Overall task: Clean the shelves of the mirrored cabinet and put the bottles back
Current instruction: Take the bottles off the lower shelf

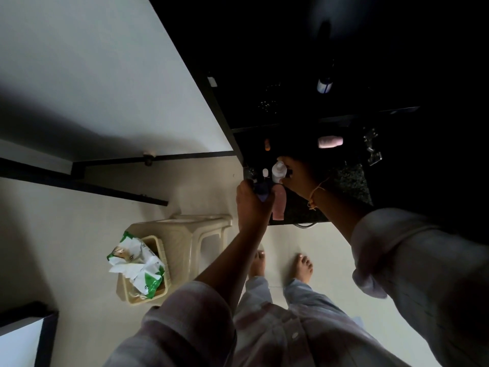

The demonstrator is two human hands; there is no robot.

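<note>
My left hand [251,200] clamped on purple bottle [262,193]; right hand [296,176] wrapped on white bottle [279,172]. Pink bottle [278,205] stands between, on dark counter [349,181] at 12 o'clock. Cabinet too dark to judge shelves. Judge restocking barely begun; several bottles left.

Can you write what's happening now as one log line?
left hand: grips purple bottle | right hand: on white bottle | pink bottle: lying

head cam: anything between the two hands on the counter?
Yes. In the head view a pink bottle and a small white-capped item stand between the left hand and the right hand.
</note>
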